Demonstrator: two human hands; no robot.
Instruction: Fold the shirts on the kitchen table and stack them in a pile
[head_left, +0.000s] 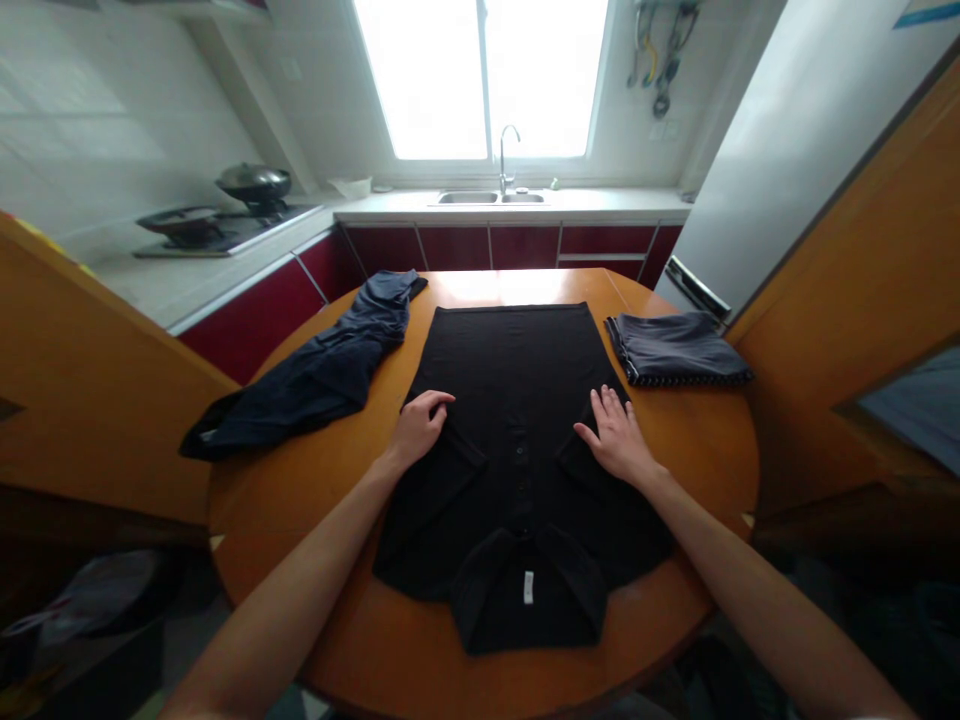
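A black polo shirt [517, 370] lies front up and spread flat on the round wooden table [322, 480]. Its collar, with a white label inside, points toward me, and its hem lies at the far side. Both short sleeves are folded in over the body. My left hand [421, 430] is at the shirt's left edge by the sleeve, fingers curled and closed on the cloth; its fingertips are partly hidden. Flat on the right sleeve and side rests my right hand [616, 436], open with its fingers stretched out.
Dark blue trousers or a similar garment [315, 365] lie loosely along the table's left side. A folded grey garment [679, 348] sits at the right. Beyond are a counter with a sink [469, 198], a stove with a pan and a lidded wok [253, 185], and a fridge [787, 130].
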